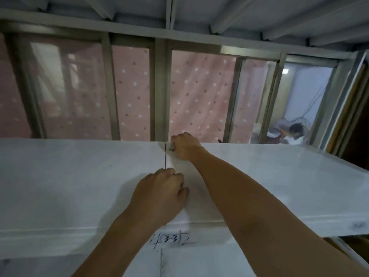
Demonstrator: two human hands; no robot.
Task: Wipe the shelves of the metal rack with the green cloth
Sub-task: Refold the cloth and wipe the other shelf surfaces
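Observation:
The metal rack's white shelf (pixel 79 176) fills the middle of the view, under the grey ribbed underside of the shelf above (pixel 199 15). A dark seam (pixel 165 156) splits the shelf into a left and a right board (pixel 279 176). My left hand (pixel 159 190) rests at the near end of the seam, fingers curled down onto the right board's edge. My right hand (pixel 185 145) is at the far end of the seam, fingers curled over the right board's back corner, with a small grey bit by its fingertips. No green cloth is in view.
Behind the rack stand grey window frames (pixel 111 86) with a pink dotted curtain (pixel 195 92). A person (pixel 295 130) sits in a room beyond, at the far right. Handwritten marks "3-3" (pixel 169 239) are on the rack's front edge below the shelf.

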